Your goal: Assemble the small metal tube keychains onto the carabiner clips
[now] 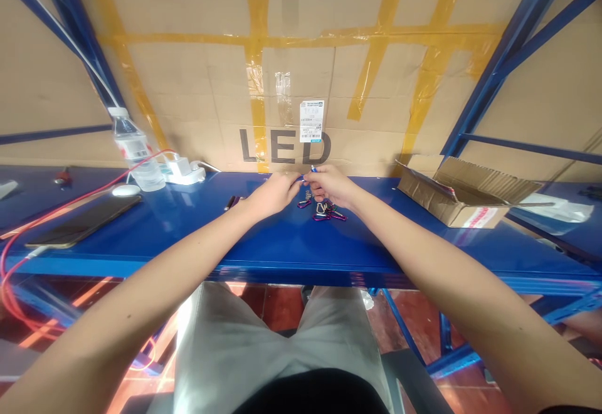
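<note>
The right hand [330, 186] pinches a small, shiny blue piece [313, 169] above the blue metal bench [282, 238] — the left hand [282, 189] curls close beside it, its hold too hidden to tell; purple metal carabiners [321, 217] lie just below; an open brown cardboard box [427, 201] sits farther right.

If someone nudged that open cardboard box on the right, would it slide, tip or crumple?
The box would probably slide rather than tip, being low and wide on the smooth, glossy blue table. Its open flaps would likely bend if grabbed, since they look thin. It may be light, being cardboard, though its bottom is hidden.
</note>
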The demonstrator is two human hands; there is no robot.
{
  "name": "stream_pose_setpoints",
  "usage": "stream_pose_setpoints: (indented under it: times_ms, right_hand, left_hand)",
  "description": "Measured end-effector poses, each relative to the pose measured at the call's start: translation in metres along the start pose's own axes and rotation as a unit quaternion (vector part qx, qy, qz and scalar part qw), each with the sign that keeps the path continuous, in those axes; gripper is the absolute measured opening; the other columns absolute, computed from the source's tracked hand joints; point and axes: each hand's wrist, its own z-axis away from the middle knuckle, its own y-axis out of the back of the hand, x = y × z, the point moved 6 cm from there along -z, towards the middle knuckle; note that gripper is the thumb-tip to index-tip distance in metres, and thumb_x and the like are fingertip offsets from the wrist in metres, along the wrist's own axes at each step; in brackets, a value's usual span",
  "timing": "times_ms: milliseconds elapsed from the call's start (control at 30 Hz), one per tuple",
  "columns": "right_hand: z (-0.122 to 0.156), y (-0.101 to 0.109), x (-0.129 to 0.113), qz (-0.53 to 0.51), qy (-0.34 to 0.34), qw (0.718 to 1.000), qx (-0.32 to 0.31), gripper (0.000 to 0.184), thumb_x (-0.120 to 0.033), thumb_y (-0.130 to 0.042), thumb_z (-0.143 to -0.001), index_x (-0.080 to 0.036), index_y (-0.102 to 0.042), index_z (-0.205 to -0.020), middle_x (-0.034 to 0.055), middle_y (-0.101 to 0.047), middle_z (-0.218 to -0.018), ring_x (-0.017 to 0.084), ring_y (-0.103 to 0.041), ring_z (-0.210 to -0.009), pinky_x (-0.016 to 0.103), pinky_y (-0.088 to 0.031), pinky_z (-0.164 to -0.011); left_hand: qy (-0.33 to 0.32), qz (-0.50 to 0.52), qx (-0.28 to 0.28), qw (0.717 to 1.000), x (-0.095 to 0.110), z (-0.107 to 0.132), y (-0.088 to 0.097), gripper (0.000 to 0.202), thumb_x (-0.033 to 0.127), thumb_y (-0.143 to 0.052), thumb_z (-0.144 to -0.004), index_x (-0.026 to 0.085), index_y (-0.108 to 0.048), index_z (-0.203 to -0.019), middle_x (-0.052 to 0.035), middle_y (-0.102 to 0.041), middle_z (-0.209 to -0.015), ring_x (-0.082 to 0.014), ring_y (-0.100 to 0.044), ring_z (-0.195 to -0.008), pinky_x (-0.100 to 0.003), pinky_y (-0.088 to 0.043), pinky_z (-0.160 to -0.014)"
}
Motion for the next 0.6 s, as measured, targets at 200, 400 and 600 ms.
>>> stream_pose_setpoints:
  times_ms: [200,400,600]
  right_hand:
    - [0.0028,-0.0035,-0.0032,-0.017,0.001,1.0,-0.012,0.022,-0.013,-0.062,-0.094,-0.018,-0.053,-0.074,-0.0085,-0.028,-0.052,0.008,-0.026,-0.046,0.021,-0.029,-0.041]
    - [0.0,-0.0034,-0.002,-0.032,0.011,0.999,-0.002,0.026,-0.013,-0.064,-0.093,-0.019,-0.05,-0.072,-0.0085,-0.028,-0.053,0.007,-0.024,-0.046,0.02,-0.026,-0.04]
    - [-0.0024,-0.0046,0.0003,-0.014,0.028,1.0,0.003,0.025,-0.016,-0.066,-0.092,-0.02,-0.051,-0.073,-0.0093,-0.027,-0.05,0.008,-0.026,-0.044,0.02,-0.03,-0.039]
  left_hand:
    - [-0.003,-0.029,0.002,1.0,-0.001,0.0011,-0.0009,0.021,0.017,-0.054,-0.097,0.016,-0.074,-0.103,-0.0106,-0.072,-0.09,-0.0237,-0.066,-0.084,-0.034,-0.05,-0.087]
    - [0.005,0.02,0.038,0.999,-0.0017,0.0011,0.0005,0.015,0.016,-0.058,-0.093,0.018,-0.073,-0.094,-0.0088,-0.071,-0.084,-0.0232,-0.065,-0.08,-0.033,-0.049,-0.085]
    - [0.042,0.045,0.057,0.996,-0.0065,0.0001,-0.0001,0.013,0.014,-0.062,-0.089,0.019,-0.071,-0.081,-0.0041,-0.063,-0.069,-0.0204,-0.057,-0.068,-0.031,-0.046,-0.077]
